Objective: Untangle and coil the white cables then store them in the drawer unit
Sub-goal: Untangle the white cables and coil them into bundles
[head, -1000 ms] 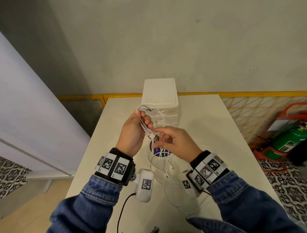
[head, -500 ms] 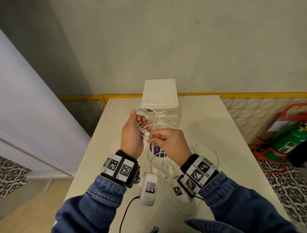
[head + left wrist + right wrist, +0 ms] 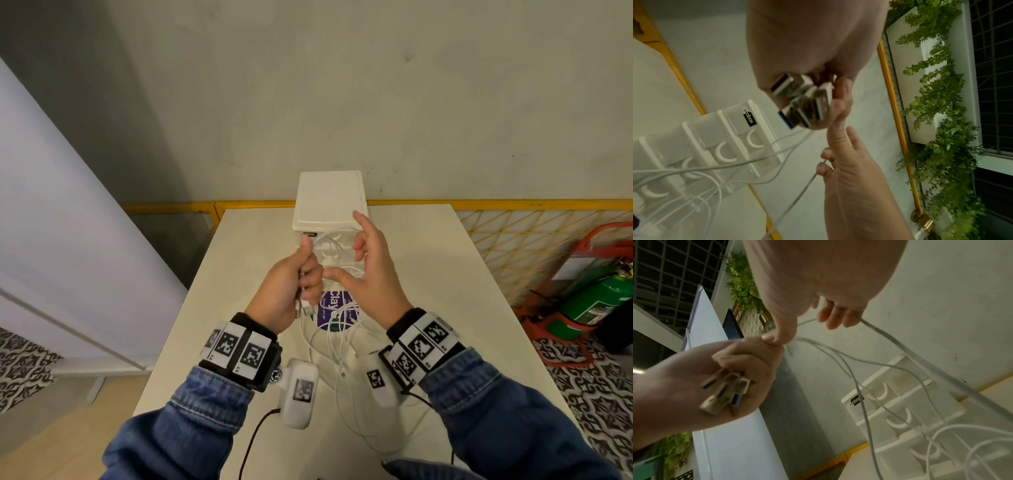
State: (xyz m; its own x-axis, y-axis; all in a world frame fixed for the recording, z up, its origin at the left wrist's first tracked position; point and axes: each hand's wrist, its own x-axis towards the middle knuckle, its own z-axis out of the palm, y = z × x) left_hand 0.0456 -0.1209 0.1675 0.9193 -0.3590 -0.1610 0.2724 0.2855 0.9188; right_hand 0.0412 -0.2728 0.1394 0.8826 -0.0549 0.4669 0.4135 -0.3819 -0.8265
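My left hand [image 3: 299, 275] grips a bundle of white cables [image 3: 339, 359] in its fist. Their USB plugs [image 3: 803, 100] stick out below the fist, and the loose ends trail down onto the table [image 3: 428, 274]. My right hand [image 3: 368, 267] is raised beside it with the index finger up. Its other fingers [image 3: 836, 318] curl round one cable strand [image 3: 900, 345], and its thumb touches the left fist. That strand arcs from my left thumb across to the right fingers. The white drawer unit [image 3: 329, 205] stands just behind both hands with its drawers [image 3: 725, 141] closed.
A round purple label [image 3: 330, 308] lies on the table under the hanging cables. A yellow rail [image 3: 513, 204] runs along the wall behind. A green fire extinguisher [image 3: 599, 298] sits on the floor at the right, and a white panel [image 3: 51, 240] leans at the left.
Both hands rose toward the drawer unit. My right hand let go of the plug and spread upward, drawing out a loop of cable. The plugs now hang below my left fist.
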